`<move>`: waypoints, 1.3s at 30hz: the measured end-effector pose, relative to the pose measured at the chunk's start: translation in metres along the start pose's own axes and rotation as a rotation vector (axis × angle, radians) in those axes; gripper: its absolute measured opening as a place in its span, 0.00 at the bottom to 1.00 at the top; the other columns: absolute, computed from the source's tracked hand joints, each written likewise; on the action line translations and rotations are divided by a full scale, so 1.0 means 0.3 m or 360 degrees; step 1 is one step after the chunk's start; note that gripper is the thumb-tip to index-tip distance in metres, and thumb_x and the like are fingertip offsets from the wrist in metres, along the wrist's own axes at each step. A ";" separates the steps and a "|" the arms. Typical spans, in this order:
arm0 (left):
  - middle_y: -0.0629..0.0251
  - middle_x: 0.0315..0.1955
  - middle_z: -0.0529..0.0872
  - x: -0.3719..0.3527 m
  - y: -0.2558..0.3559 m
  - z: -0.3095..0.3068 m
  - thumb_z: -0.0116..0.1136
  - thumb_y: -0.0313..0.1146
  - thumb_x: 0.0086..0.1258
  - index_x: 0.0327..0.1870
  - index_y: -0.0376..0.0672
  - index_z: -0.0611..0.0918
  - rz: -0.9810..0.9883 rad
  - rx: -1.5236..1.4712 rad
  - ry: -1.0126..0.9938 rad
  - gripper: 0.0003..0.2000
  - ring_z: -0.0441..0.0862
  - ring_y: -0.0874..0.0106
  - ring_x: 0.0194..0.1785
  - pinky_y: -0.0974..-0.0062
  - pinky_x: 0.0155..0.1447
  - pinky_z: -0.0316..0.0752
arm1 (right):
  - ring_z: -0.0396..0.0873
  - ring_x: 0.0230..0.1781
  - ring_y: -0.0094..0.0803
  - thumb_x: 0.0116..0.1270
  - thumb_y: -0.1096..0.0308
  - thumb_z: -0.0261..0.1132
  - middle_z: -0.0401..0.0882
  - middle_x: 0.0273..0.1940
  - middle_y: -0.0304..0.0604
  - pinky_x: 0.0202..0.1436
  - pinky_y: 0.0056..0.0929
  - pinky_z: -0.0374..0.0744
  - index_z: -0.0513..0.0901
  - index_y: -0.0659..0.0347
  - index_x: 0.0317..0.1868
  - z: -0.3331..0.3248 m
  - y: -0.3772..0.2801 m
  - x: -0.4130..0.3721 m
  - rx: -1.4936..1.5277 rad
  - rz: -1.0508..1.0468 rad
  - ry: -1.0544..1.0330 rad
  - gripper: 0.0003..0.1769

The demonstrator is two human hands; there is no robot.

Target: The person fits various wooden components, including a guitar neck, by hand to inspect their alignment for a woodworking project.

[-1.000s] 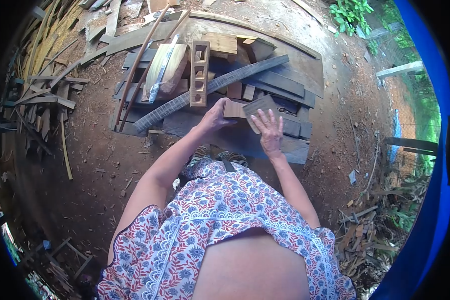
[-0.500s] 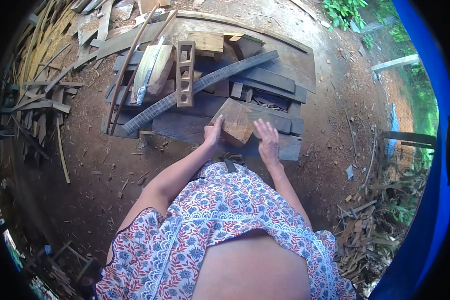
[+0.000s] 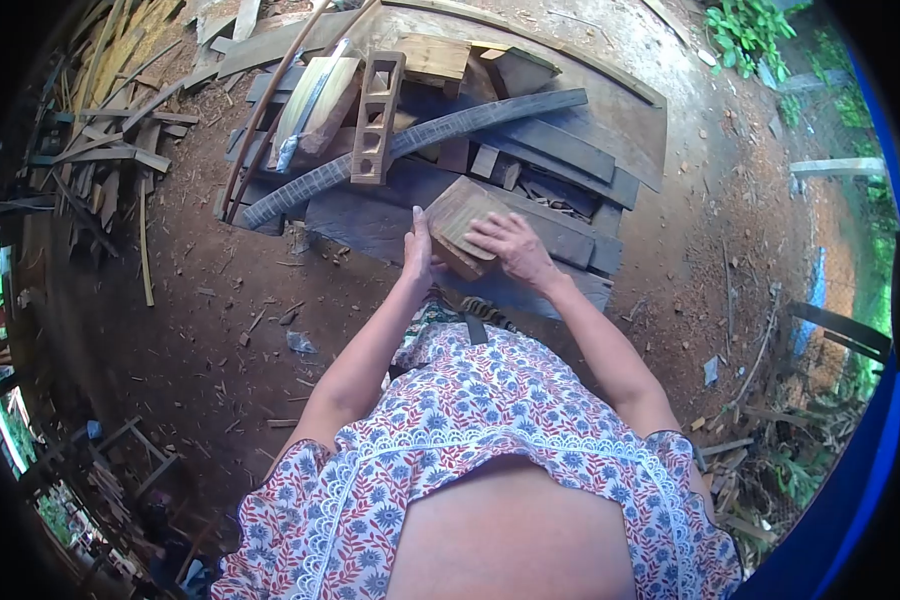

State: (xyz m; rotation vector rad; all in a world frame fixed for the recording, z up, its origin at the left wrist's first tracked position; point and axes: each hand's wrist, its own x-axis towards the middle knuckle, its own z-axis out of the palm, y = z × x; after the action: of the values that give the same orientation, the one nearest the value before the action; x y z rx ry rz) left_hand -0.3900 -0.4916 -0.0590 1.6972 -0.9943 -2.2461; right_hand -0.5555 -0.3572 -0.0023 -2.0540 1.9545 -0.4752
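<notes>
A squarish wooden block (image 3: 462,215) with a pale, grained top face is between my hands, over the near part of the plank surface (image 3: 355,222). My left hand (image 3: 419,247) grips its left side, thumb pointing up along the edge. From the right, my right hand (image 3: 517,250) lays its fingers over the top face near the right corner. Its thumb is hidden, apparently below the block's edge. A seam-like line runs along the block's near side. Whether the underside touches the planks cannot be made out.
Behind the block a long, dark, marked bar (image 3: 420,138) crosses the planks diagonally. A brick with several holes (image 3: 378,118), a pale wood chunk (image 3: 320,105) and another block (image 3: 434,58) lie beyond it. Scrap wood (image 3: 110,150) is piled at left, and a blue sheet (image 3: 860,500) hangs at right.
My right hand has moved from beside the block onto its top. The block has turned, showing a different face upward. The whole view has shifted slightly.
</notes>
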 end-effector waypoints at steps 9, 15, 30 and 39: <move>0.45 0.59 0.72 -0.048 -0.031 0.016 0.26 0.81 0.58 0.67 0.38 0.64 0.0031 -0.0233 0.0078 0.52 0.76 0.49 0.56 0.49 0.55 0.72 | 0.72 0.62 0.40 0.59 0.78 0.54 0.75 0.62 0.38 0.65 0.43 0.66 0.77 0.46 0.60 -0.020 0.184 0.041 -0.0088 0.0154 0.0158 0.28; 0.43 0.61 0.71 -0.101 -0.034 0.028 0.26 0.84 0.53 0.71 0.40 0.60 0.0011 -0.0356 0.0063 0.56 0.73 0.47 0.60 0.48 0.61 0.68 | 0.66 0.68 0.37 0.53 0.80 0.57 0.68 0.68 0.37 0.72 0.41 0.59 0.74 0.43 0.64 0.058 0.057 0.151 0.0034 -0.0290 -0.0137 0.35; 0.51 0.57 0.76 -0.089 -0.106 0.071 0.46 0.65 0.68 0.63 0.42 0.70 0.0018 -0.0365 -0.0066 0.35 0.77 0.57 0.56 0.52 0.52 0.76 | 0.71 0.65 0.39 0.58 0.87 0.45 0.75 0.61 0.46 0.70 0.29 0.65 0.74 0.51 0.64 -0.194 0.179 -0.218 0.1183 0.0590 0.0499 0.35; 0.50 0.60 0.74 -0.290 -0.099 0.155 0.43 0.56 0.73 0.66 0.40 0.68 -0.0295 -0.1108 -0.1078 0.30 0.77 0.60 0.59 0.59 0.62 0.75 | 0.69 0.66 0.40 0.60 0.83 0.55 0.74 0.63 0.40 0.71 0.39 0.65 0.77 0.50 0.60 -0.330 0.048 -0.295 0.0648 0.0061 0.0453 0.28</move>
State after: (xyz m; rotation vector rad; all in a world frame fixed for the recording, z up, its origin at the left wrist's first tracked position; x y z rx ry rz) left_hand -0.3941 -0.4068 -0.0008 0.7722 -0.0499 -2.8725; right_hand -0.6128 -0.2665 0.0773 -1.7625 1.8429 -1.1069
